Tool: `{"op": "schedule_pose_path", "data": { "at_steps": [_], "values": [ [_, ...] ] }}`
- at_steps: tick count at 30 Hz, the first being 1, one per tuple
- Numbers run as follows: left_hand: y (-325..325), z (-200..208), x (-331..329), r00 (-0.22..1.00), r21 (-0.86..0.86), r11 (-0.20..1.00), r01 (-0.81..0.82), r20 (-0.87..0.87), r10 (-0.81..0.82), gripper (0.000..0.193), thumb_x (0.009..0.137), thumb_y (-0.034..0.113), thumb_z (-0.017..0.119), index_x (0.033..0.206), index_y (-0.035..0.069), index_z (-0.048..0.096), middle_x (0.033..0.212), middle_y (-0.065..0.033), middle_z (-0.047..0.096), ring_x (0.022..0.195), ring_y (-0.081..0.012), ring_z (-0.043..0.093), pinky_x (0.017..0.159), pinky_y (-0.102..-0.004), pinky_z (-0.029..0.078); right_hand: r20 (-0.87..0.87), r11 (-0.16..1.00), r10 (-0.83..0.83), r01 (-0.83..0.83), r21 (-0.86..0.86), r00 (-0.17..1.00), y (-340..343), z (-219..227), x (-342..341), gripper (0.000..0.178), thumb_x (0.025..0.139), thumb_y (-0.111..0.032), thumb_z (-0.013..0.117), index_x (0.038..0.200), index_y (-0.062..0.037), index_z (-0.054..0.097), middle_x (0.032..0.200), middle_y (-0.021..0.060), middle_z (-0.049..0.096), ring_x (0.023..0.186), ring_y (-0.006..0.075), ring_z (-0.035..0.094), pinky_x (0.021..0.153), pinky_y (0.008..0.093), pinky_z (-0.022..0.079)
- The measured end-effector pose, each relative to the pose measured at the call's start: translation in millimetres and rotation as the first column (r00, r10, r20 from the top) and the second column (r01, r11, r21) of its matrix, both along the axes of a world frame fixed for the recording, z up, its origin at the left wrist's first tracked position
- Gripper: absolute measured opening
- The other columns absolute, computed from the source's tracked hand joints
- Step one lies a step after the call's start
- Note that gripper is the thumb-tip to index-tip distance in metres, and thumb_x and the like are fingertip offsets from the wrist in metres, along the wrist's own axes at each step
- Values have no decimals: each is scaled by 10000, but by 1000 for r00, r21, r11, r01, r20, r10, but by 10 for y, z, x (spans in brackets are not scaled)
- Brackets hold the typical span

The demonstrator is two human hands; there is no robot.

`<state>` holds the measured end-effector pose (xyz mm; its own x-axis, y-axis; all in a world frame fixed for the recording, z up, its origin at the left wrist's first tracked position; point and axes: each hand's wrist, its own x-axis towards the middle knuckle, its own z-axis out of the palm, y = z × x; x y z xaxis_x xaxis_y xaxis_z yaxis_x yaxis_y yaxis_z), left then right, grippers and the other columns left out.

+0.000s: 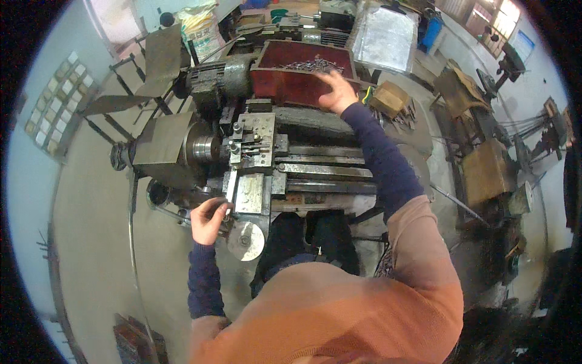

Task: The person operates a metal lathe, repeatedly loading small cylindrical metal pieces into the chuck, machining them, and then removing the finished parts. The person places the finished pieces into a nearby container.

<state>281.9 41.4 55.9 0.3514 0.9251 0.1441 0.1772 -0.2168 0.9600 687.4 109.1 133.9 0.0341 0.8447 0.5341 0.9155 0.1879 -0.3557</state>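
Hanging at the near right side of a dark red box (279, 86), the right hand (338, 94) is partly open, its fingers loosely bent and pointing in over the wall toward a heap of small metal parts (303, 65); whether it has hold of any of them I cannot tell; the heap lies inside the box, toward its right half, behind the bed of a lathe-like machine; the left hand (208, 220) is down at the near side of that machine, half closed, with thumb and fingers bent toward each other by the lower end of a slim pale bar (231, 185); I cannot tell whether they grip it or only touch it; the bar runs from there up to a metal block (257, 136) carrying bolts, left of the long bright rails (327, 171); just below and right of the left hand is a round pale disc (245, 241); a cylindrical spindle (203, 147) faces the block from the left; a ribbed motor (219, 80) stands left of the red box, while a small open cardboard box (390, 99) sits to the right, near the right hand.
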Motion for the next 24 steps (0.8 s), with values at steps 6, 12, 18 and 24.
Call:
{"op": "schedule_pose_path", "data": {
  "at_steps": [6, 12, 18, 24],
  "values": [
    [317, -572, -512, 942, 144, 971, -193, -251, 224, 194, 809, 82, 588, 932, -67, 605, 851, -86, 637, 786, -125, 570, 730, -258, 450, -395, 996, 74, -90, -23, 916, -1263, -843, 330, 480, 556, -150, 599, 1032, -99, 626, 1181, 215, 507, 1000, 323, 556, 818, 339, 465],
    [893, -1521, -883, 821, 401, 896, -191, -435, 370, 218, 820, 79, 587, 970, -78, 592, 894, -126, 636, 789, -180, 597, 714, -287, 481, -502, 843, -522, 507, -180, 690, -3459, -1332, 1222, 355, 626, -188, 607, 954, -61, 653, 863, 147, 649, 774, 260, 632, 733, 347, 496],
    [913, -1380, -815, 784, 254, 947, -196, -540, 307, 266, 813, 109, 593, 999, -81, 581, 920, -144, 633, 804, -182, 603, 715, -283, 487, -43, 475, -825, 649, -595, 564, -4588, -2190, 1279, 338, 603, -172, 600, 914, -56, 664, 850, 159, 642, 787, 262, 623, 726, 319, 477],
    [987, -1428, -815, 803, 200, 957, -211, -523, 286, 266, 807, 96, 605, 989, -95, 565, 890, -132, 629, 778, -161, 596, 684, -275, 488, 222, 355, -647, 547, -758, 729, -4303, -2892, 1088, 331, 569, -250, 637, 842, -65, 658, 850, 188, 628, 803, 327, 608, 755, 404, 488]
  ]
}}
